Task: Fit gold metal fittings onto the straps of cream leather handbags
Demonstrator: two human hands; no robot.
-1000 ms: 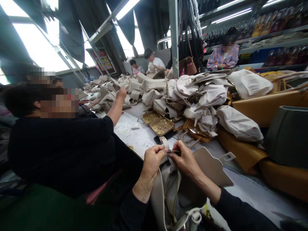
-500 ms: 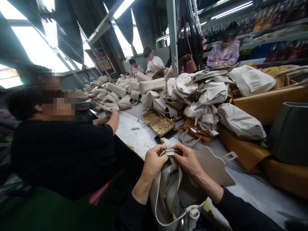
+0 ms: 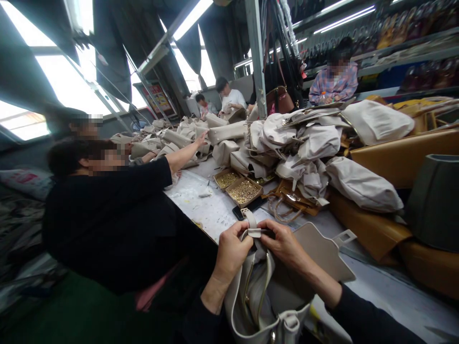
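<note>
Bent over a beige bag (image 3: 258, 286) that is standing open near the edge of a crowded tabletop (image 3: 193, 193), a person in dark sleeves is working with both hands at its far rim. The left hand (image 3: 231, 253) is closing thumb and fingers on one end of a short pale strip (image 3: 254, 233), while the right hand (image 3: 285, 243) is pinching the other end. The strip is lying crosswise over a beige strap (image 3: 251, 220), whose buckle (image 3: 245, 212) is pointing away from the wearer. Below the hands, a gold-toned zipper (image 3: 266, 282) is running along the bag's interior, and a stiff flap (image 3: 321, 251) is spreading out to the right, beyond the right forearm.

Just past the strap, a dark phone (image 3: 237, 213) is lying beside a small box (image 3: 235, 200) that is holding gold-coloured metal pieces (image 3: 245, 191); a second box (image 3: 219, 184) of similar pieces is touching it. A brown bag (image 3: 294, 195) with looped handles is resting nearby, in front of a heap of beige bags (image 3: 317, 141). Mustard-coloured bags (image 3: 362, 224) are filling the right side. At left, a co-worker in black (image 3: 107, 215) is stretching an arm toward the pile, while a person in a checked shirt (image 3: 333, 87) is sitting behind it.
</note>
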